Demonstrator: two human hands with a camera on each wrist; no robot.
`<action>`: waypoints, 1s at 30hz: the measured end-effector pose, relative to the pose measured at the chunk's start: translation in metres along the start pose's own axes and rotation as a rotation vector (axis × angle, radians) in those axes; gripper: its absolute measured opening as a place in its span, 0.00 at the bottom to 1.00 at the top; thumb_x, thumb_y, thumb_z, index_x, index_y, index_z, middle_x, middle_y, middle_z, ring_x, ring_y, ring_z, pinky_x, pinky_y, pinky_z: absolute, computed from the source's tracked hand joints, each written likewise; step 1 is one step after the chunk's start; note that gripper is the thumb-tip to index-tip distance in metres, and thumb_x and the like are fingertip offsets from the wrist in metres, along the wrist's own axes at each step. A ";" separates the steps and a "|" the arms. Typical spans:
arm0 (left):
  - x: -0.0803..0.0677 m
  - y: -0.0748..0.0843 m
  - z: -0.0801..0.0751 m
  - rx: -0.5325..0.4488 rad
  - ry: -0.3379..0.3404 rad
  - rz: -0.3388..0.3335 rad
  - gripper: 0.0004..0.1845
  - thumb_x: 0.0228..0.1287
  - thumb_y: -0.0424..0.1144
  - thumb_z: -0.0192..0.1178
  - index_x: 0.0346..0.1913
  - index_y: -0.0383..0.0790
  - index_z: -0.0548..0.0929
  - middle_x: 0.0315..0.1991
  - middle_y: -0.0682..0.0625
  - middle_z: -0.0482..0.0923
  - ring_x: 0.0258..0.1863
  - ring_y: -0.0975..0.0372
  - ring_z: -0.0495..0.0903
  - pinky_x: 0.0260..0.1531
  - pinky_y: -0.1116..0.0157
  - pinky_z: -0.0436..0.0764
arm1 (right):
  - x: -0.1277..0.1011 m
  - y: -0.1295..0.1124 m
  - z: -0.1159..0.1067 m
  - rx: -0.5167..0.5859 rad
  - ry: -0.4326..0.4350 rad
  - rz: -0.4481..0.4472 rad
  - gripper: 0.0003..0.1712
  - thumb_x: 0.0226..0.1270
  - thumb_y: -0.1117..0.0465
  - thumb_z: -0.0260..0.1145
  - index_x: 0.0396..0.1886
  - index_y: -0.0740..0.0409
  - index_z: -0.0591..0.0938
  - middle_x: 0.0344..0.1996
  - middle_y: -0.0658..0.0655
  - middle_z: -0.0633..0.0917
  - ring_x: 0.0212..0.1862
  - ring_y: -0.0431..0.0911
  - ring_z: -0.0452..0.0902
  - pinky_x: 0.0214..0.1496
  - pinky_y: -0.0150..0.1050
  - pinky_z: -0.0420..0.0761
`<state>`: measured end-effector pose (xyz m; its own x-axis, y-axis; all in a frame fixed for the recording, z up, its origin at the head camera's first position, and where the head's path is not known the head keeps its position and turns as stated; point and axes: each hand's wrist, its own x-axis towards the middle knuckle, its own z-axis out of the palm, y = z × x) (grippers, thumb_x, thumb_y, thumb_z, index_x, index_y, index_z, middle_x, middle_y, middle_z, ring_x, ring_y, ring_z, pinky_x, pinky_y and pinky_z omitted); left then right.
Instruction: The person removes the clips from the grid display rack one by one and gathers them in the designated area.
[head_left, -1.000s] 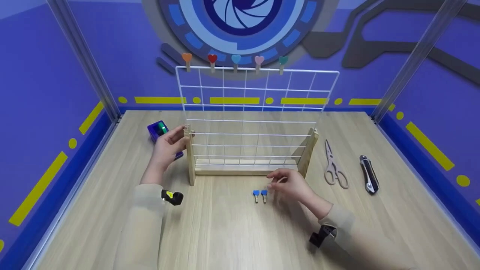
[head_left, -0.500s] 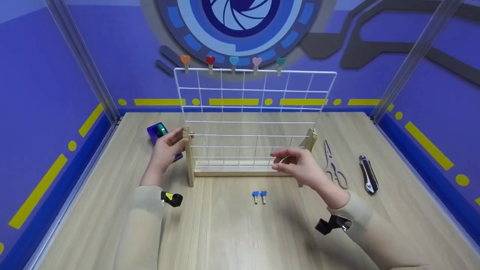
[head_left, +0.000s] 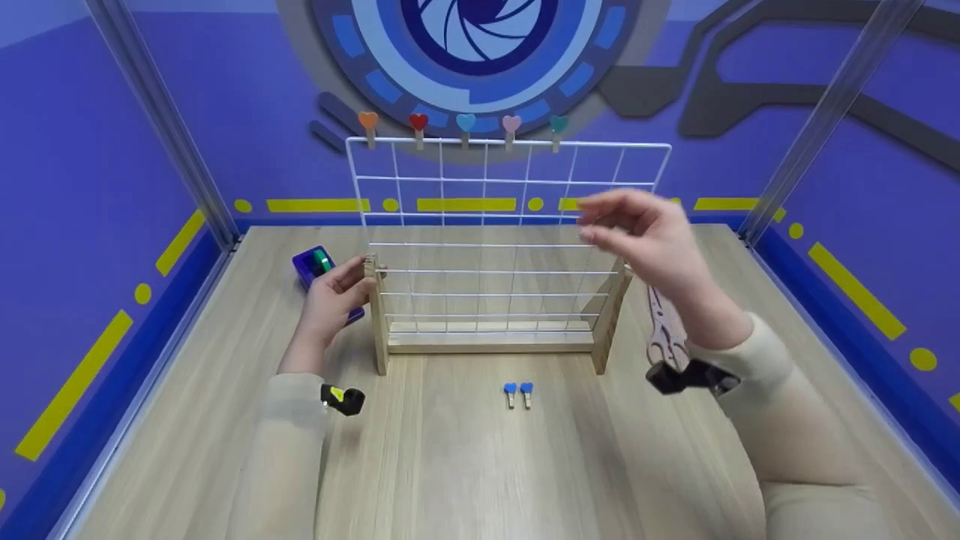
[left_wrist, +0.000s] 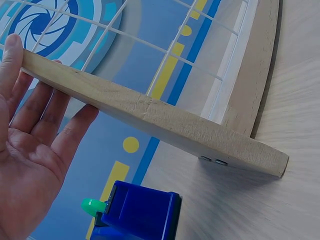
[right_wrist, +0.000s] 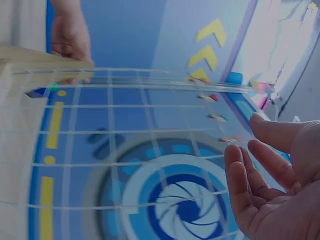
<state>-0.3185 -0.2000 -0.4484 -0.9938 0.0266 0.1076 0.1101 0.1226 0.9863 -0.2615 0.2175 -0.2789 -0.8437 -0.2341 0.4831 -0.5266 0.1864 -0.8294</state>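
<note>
A white wire grid (head_left: 487, 225) stands in a wooden stand (head_left: 491, 341) at the middle of the table. Several heart-topped clips (head_left: 465, 124) are pegged on its top wire. My left hand (head_left: 341, 289) rests with straight fingers against the stand's left post (left_wrist: 150, 125). My right hand (head_left: 604, 217) is raised in front of the grid's upper right part. In the right wrist view its fingers (right_wrist: 250, 185) are relaxed and hold nothing. Two blue heart clips (head_left: 518, 391) lie on the table in front of the stand.
A blue box (head_left: 313, 264) with a green part sits just behind my left hand, also seen as the blue box (left_wrist: 140, 215) in the left wrist view. Scissors (head_left: 667, 330) lie right of the stand, partly behind my right forearm. Purple walls enclose the table.
My right hand has risen from the table near the blue clips to the grid's upper right. The left hand has stayed on the post; both blue clips lie where they were.
</note>
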 end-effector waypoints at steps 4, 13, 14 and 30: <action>0.000 0.000 0.000 -0.005 -0.003 -0.005 0.32 0.74 0.44 0.61 0.77 0.39 0.68 0.71 0.37 0.74 0.56 0.72 0.82 0.57 0.71 0.84 | 0.025 -0.019 -0.010 0.055 0.045 -0.089 0.14 0.63 0.75 0.72 0.49 0.68 0.87 0.40 0.56 0.90 0.38 0.42 0.86 0.42 0.30 0.87; 0.002 -0.001 -0.001 -0.017 -0.009 -0.001 0.30 0.76 0.39 0.59 0.77 0.38 0.67 0.72 0.37 0.73 0.56 0.72 0.81 0.57 0.71 0.84 | 0.079 -0.040 -0.022 0.055 0.044 -0.179 0.14 0.66 0.68 0.73 0.50 0.66 0.87 0.42 0.54 0.91 0.44 0.43 0.87 0.50 0.29 0.86; 0.002 -0.001 -0.001 -0.019 -0.013 0.004 0.30 0.76 0.38 0.59 0.77 0.37 0.67 0.72 0.37 0.73 0.55 0.73 0.81 0.57 0.71 0.84 | 0.084 -0.041 -0.023 0.036 0.032 -0.162 0.14 0.66 0.67 0.74 0.51 0.64 0.87 0.43 0.54 0.91 0.46 0.43 0.87 0.52 0.28 0.85; 0.003 -0.001 -0.001 -0.010 -0.021 -0.006 0.31 0.76 0.41 0.60 0.77 0.41 0.68 0.72 0.39 0.74 0.57 0.71 0.81 0.58 0.70 0.84 | 0.111 -0.038 -0.017 -0.303 -0.091 0.124 0.20 0.66 0.55 0.76 0.56 0.53 0.87 0.45 0.45 0.90 0.47 0.39 0.85 0.53 0.25 0.83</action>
<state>-0.3213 -0.2016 -0.4490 -0.9940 0.0464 0.0995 0.1042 0.1130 0.9881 -0.3367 0.2008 -0.1896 -0.8975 -0.2737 0.3458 -0.4395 0.4905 -0.7525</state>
